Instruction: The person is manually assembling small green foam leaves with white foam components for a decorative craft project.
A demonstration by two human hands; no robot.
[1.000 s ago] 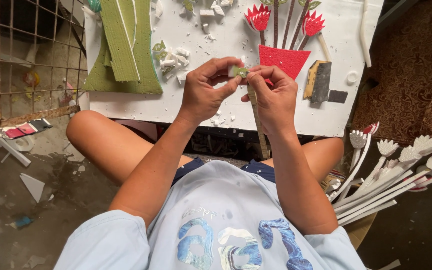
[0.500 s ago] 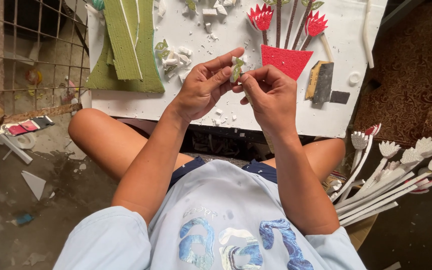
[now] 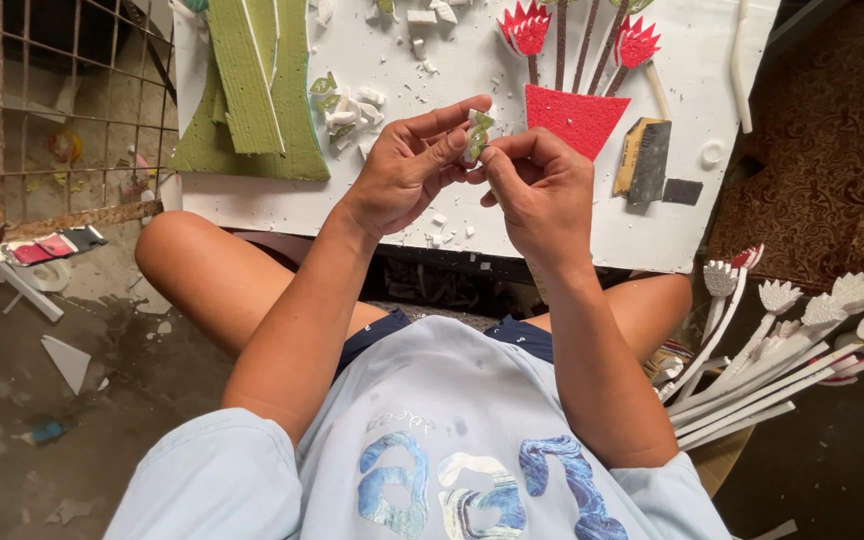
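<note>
Here, a small green-and-white foam piece [image 3: 476, 135] is pinched between the fingertips of both hands, held above the near part of the white board [image 3: 672, 200]. The piece is narrow and stands roughly upright in the view, its long axis running away from the person, green top end pointing toward the far side of the board. The left hand [image 3: 407, 170] closes on it from the left, index finger stretched out over the top of the piece and thumb pressing its side, the other fingers curled beneath. The right hand [image 3: 544, 190] meets it from the right with thumb and forefinger tight on its lower edge, knuckles turned up toward the camera. Both wrists are bent inward and the forearms rise from the lap in a narrow V, elbows close to the pale blue shirt.

Just beyond the grip, slightly right, lies a red foam vase shape [image 3: 574, 118] with brown stems and red foam flowers [image 3: 526, 28] above it. Further right sits a dark sanding block [image 3: 644, 158]. Left of the grip lie white foam scraps [image 3: 350, 105], and beyond them green foam sheets [image 3: 252, 90]. Well to the right, off the board, a bundle of white foam flowers on sticks [image 3: 782, 340] leans outward.
</note>
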